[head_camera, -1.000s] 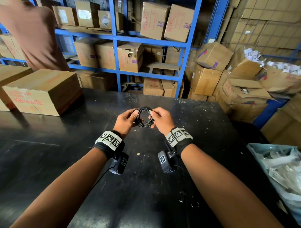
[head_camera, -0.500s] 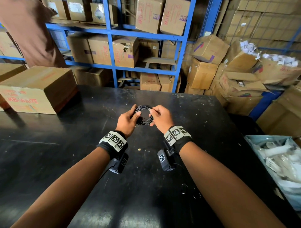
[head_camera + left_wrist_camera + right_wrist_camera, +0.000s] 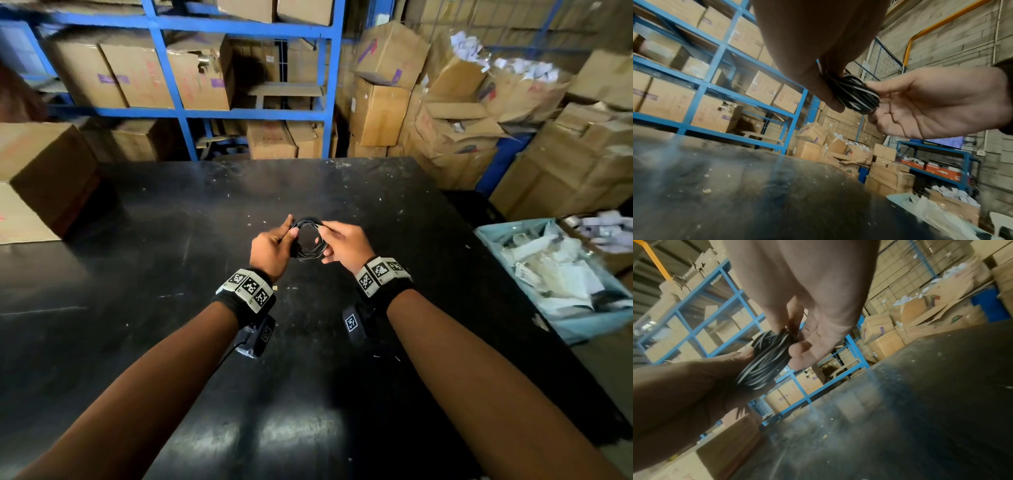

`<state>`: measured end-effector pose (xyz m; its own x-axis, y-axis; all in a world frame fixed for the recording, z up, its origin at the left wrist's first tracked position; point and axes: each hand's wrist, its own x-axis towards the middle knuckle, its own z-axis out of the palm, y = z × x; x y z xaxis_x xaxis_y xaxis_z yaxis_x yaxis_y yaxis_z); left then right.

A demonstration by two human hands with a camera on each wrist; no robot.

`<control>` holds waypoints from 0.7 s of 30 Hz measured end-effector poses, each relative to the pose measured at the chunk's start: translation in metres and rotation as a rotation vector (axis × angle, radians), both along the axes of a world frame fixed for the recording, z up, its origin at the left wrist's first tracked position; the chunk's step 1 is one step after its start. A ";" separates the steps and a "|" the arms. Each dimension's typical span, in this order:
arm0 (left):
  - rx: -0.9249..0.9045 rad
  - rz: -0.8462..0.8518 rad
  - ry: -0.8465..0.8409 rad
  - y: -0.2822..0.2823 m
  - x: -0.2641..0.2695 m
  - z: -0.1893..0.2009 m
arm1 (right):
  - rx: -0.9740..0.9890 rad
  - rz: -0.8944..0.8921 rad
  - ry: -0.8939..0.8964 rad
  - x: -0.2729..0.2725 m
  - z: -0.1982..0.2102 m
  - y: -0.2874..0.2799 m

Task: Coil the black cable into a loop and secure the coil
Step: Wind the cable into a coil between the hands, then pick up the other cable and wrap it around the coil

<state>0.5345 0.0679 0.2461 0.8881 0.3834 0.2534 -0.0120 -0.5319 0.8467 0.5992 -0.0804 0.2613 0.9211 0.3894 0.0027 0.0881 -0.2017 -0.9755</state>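
Observation:
The black cable [image 3: 308,240] is wound into a small round coil of several turns, held in the air above the black table [image 3: 171,274]. My left hand [image 3: 274,245] grips the coil's left side between thumb and fingers. My right hand [image 3: 339,241] pinches the coil's right side at the top. In the left wrist view the coil [image 3: 857,95] sits between my left hand [image 3: 828,84] and my right hand [image 3: 925,104]. The right wrist view shows the coil [image 3: 766,360] edge on, with my right hand [image 3: 809,331] above it and my left hand [image 3: 694,386] below.
A cardboard box [image 3: 41,178] stands on the table's far left. Blue shelving [image 3: 178,109] full of boxes runs behind the table. Piled cartons [image 3: 462,120] sit at the back right. A pale blue bin [image 3: 565,284] of white packets stands beside the table's right edge.
The camera has tipped down, and both hands with the coil have stayed together over the table. The coil has turned a little in the fingers.

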 end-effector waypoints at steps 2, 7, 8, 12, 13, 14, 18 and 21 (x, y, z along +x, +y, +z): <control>-0.007 -0.013 0.035 -0.011 0.002 -0.009 | -0.049 -0.040 0.071 0.000 -0.010 -0.019; -0.050 -0.045 0.088 -0.043 0.002 -0.037 | -0.171 -0.087 0.155 0.000 -0.046 -0.075; -0.063 -0.048 0.103 -0.050 0.000 -0.044 | -0.197 -0.104 0.155 -0.001 -0.056 -0.086; -0.097 -0.026 0.167 -0.072 -0.004 -0.067 | -0.400 -0.121 0.210 -0.004 -0.096 -0.125; -0.106 -0.016 0.181 -0.076 -0.005 -0.071 | -0.476 -0.092 0.226 -0.004 -0.107 -0.133; -0.110 -0.010 0.197 -0.080 -0.006 -0.075 | -0.569 -0.046 0.236 -0.004 -0.116 -0.139; -0.121 0.039 0.228 -0.090 -0.007 -0.084 | -0.884 0.123 0.279 -0.010 -0.138 -0.153; -0.132 0.090 0.255 -0.095 -0.010 -0.088 | -0.908 0.132 0.346 -0.013 -0.151 -0.154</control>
